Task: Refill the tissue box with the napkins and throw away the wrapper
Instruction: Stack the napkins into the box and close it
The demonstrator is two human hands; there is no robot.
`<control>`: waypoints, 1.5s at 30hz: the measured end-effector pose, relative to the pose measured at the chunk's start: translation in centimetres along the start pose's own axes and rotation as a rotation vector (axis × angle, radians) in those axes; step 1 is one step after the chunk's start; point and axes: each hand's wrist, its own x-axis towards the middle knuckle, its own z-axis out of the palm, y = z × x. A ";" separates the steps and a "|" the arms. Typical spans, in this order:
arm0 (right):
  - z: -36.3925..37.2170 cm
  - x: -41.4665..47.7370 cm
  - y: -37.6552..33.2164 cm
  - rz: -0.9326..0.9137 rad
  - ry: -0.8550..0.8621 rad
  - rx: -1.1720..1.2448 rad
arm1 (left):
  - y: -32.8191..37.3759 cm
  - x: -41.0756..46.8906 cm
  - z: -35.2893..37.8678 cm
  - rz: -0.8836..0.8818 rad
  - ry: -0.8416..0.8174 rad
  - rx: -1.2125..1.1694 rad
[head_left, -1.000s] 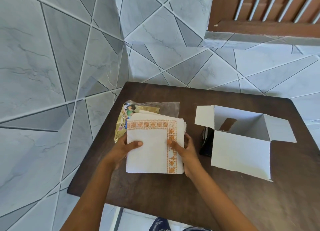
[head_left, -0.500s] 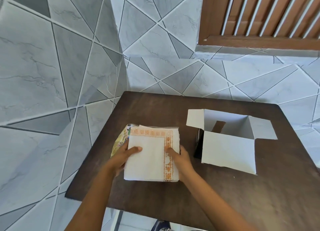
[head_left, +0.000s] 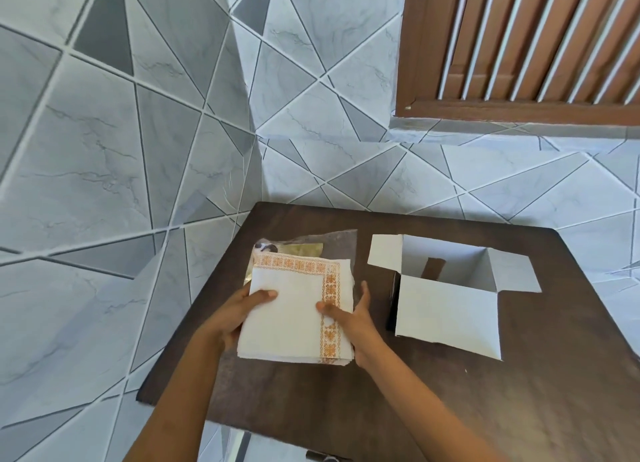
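1. The napkins [head_left: 294, 309] are a loose stack on the left part of the counter [head_left: 519, 409]. The left hand [head_left: 239, 314] and right hand [head_left: 353, 323] hold it from either side, thumbs on top and fingers [head_left: 363, 290] round the side edges. I cannot tell whether the stack rests on the counter or is just clear of it.
2. Nothing binds the sheets, and the layers look uneven at the near edge. A tilt or a slack grip on the way across could let them fan out or slide apart.
3. The tissue box [head_left: 446, 309] stands just to the right, open on top with its flaps spread. A stack entering askew could catch a flap, crumple, or shove the light box away.
4. The wrapper [head_left: 332, 245] lies partly under the stack's far edge. It could drag along with the napkins.
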 end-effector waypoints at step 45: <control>-4.2 -0.6 -13.4 -0.329 -0.097 0.171 | 14.7 1.2 6.4 0.308 -0.254 -0.202</control>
